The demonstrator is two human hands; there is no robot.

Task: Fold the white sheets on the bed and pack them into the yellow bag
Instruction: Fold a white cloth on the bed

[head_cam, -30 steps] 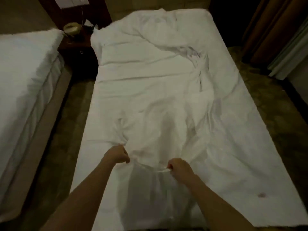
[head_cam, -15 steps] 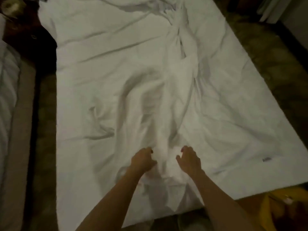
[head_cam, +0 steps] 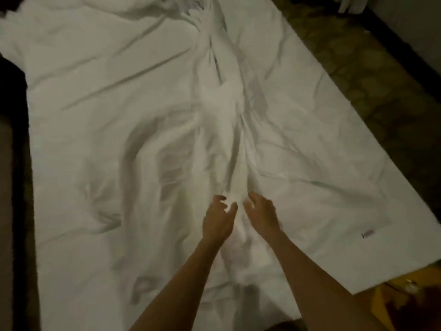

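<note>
Hands poised over a gathered ridge of white sheet (head_cam: 222, 130) on the bed.

Left hand (head_cam: 218, 220) and right hand (head_cam: 261, 215) hover with fingers loosely spread, gripping nothing. The cloth looks light and limp; corners or edges seem the surest hold. The yellow bag (head_cam: 391, 304) waits at lower right.

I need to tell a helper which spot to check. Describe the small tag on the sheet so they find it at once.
Start at the white sheet spread over the bed, then go to its near right corner, right of the right hand. The small purplish tag is the only coloured mark there.
</note>
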